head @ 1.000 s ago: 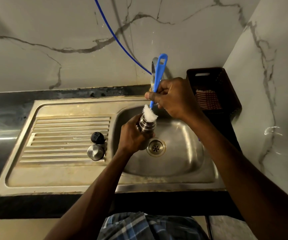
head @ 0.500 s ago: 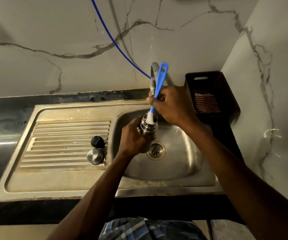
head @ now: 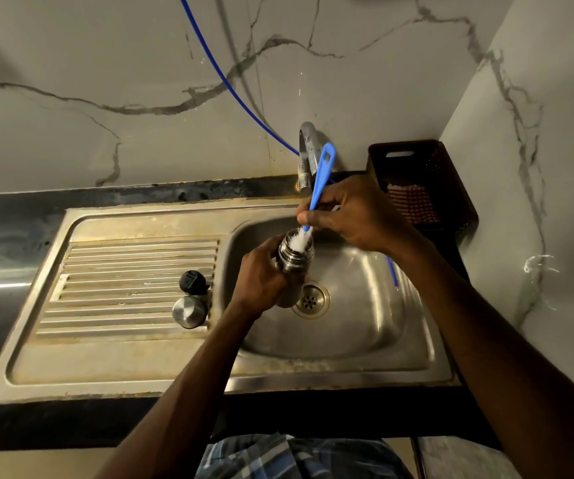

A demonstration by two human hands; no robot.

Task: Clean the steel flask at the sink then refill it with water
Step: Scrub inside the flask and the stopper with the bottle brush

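My left hand [head: 264, 274] grips the steel flask [head: 294, 259] upright over the sink bowl [head: 358, 319], near the drain. My right hand [head: 358, 214] pinches the blue handle of a bottle brush [head: 320, 181]; its white bristles sit partly inside the flask's open mouth. The tap [head: 307, 155] stands just behind the brush, and no water is seen running. The flask's lower body is hidden by my left hand.
On the ribbed draining board [head: 133, 281] stand a black stopper [head: 193, 281] and a steel cap [head: 189, 311]. A dark crate [head: 416, 174] holding a checked cloth sits in the back right corner. A blue hose [head: 230, 88] runs down the marble wall to the tap.
The brush went down into the flask, then rose a little, so more white bristle shows at the mouth. Both hands stay over the bowl.
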